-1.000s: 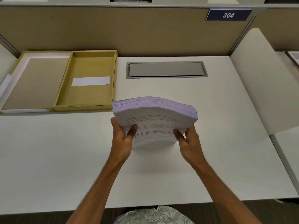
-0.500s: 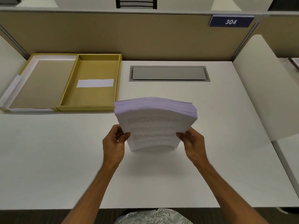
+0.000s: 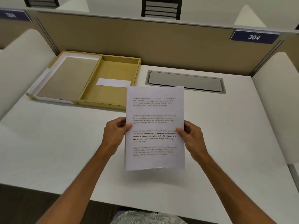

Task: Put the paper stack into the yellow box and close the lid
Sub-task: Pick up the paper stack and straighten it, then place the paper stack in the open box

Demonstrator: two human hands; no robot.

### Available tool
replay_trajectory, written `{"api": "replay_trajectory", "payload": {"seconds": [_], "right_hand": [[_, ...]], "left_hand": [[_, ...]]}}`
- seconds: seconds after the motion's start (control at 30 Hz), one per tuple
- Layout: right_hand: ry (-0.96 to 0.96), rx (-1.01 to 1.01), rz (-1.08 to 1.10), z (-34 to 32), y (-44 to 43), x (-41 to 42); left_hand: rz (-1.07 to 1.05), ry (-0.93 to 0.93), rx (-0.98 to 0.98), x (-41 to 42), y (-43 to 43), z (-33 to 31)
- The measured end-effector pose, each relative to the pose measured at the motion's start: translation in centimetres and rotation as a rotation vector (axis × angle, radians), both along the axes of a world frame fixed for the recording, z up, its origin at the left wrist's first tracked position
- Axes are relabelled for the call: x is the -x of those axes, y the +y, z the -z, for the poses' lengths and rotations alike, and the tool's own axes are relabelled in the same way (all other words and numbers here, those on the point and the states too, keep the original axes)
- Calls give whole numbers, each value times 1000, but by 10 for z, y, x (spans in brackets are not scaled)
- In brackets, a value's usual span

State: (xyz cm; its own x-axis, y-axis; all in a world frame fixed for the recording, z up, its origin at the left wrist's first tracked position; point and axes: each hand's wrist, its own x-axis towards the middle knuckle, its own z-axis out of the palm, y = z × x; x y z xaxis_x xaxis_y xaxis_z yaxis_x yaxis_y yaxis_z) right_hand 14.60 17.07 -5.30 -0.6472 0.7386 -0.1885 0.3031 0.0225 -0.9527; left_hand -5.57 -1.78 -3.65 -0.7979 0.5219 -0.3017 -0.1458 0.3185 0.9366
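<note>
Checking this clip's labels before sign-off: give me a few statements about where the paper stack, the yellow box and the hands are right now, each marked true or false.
1. Both hands hold the paper stack, the left hand on its left edge and the right hand on its right edge. True.
2. The paper stack already lies inside the yellow box. False: it is held up above the desk, its top corner only overlapping the box in view.
3. The box's lid is shut. False: it lies open to the left of the tray.
4. A small white slip lies in the box's tray. True.
5. The printed side of the top sheet faces the camera. True.
</note>
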Motion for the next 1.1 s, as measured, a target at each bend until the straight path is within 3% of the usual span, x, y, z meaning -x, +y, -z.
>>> {"api": "replay_trajectory", "payload": {"seconds": [0.27,0.67,0.83,1.1], "right_hand": [[-59,95,18,4,-12,82],[-102,192,188,3,-13,276],[-175,130,235,8,11,356],[-402,-96,237,45,51,443]], "left_hand": [[-3,-65,36,80,-13,-1],[113,-47,123,285,13,-3],[127,64,243,362,48,22],[164,229,450,412,106,46]]}}
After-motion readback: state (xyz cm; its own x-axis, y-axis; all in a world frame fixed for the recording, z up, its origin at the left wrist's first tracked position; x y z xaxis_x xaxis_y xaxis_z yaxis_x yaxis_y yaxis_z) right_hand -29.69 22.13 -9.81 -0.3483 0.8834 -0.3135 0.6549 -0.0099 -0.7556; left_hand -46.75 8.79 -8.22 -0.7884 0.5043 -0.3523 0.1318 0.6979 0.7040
